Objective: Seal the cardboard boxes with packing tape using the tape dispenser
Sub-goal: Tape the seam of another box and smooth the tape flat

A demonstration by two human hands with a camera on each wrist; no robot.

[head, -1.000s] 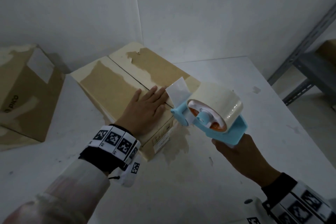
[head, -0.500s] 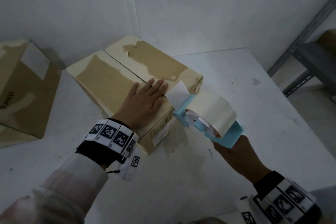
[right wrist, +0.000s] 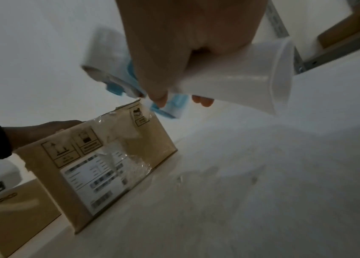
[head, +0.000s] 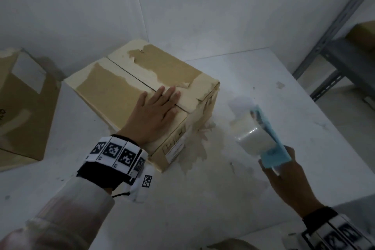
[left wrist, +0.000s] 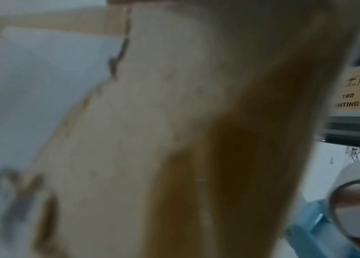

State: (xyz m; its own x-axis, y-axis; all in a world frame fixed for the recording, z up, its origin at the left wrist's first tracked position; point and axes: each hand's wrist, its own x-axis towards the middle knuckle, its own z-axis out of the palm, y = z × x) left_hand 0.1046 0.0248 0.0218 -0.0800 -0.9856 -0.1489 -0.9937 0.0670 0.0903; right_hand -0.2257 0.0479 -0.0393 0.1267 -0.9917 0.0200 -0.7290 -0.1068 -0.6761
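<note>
A closed cardboard box (head: pixel 121 85) with torn paper patches on its flaps sits on the white table (head: pixel 223 199). My left hand (head: pixel 156 111) lies flat on its top, fingers straight across the centre seam. My right hand (head: pixel 284 184) grips the white handle of a blue tape dispenser (head: pixel 269 140) with a whitish tape roll (head: pixel 253 138), held above the table to the right of the box and apart from it. In the right wrist view the fist (right wrist: pixel 185 52) wraps the handle above the box's labelled side (right wrist: pixel 99 167). The left wrist view is blurred cardboard (left wrist: pixel 174 122).
A second cardboard box (head: pixel 22 103) with a white label stands at the far left. White walls meet in a corner behind the boxes. A grey metal shelf (head: pixel 343 55) holding another carton stands at the right. The table is stained in front of the box.
The dispenser, which was up at the box's near top edge by my left fingers, has swung down and right, away from the box. My left hand stays pressed on the lid.
</note>
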